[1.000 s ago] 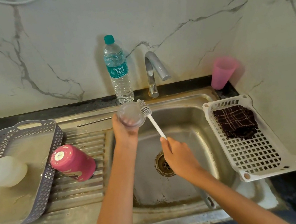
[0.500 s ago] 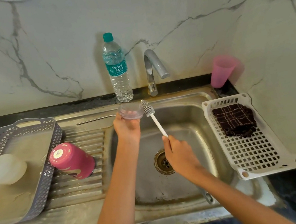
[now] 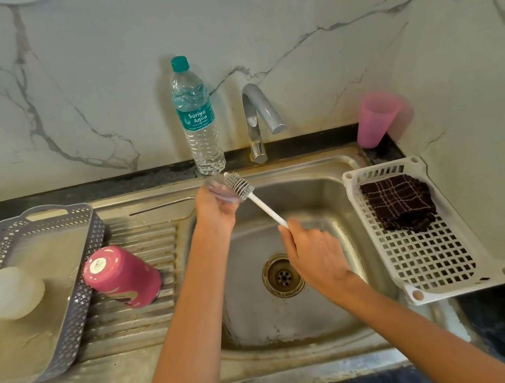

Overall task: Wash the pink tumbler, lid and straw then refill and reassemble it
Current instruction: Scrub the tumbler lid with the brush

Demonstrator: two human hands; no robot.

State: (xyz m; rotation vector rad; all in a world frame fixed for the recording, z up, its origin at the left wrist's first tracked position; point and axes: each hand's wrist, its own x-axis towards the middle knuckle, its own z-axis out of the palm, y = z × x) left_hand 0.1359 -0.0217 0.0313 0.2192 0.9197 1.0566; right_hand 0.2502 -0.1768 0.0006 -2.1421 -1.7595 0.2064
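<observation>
Your left hand [image 3: 214,209] grips the clear lid [image 3: 219,190] over the far-left corner of the sink [image 3: 306,166]. Your right hand [image 3: 312,253] clasps the handle of the bottle brush [image 3: 240,186], its bristles against the lid. The pink tumbler [image 3: 124,276] sits base-up on the drainboard [image 3: 140,325], touching the grey basket [image 3: 76,321]. The metal straw [image 3: 160,205] lies along the drainboard's far edge.

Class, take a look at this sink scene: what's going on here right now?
A person is scrubbing the clear lid over the sink: the left hand holds the lid, the right hand grips the white brush, bristles against it. The pink tumbler rests mouth down on the drainboard, leaning on the grey basket, and the metal straw lies behind it.
</observation>
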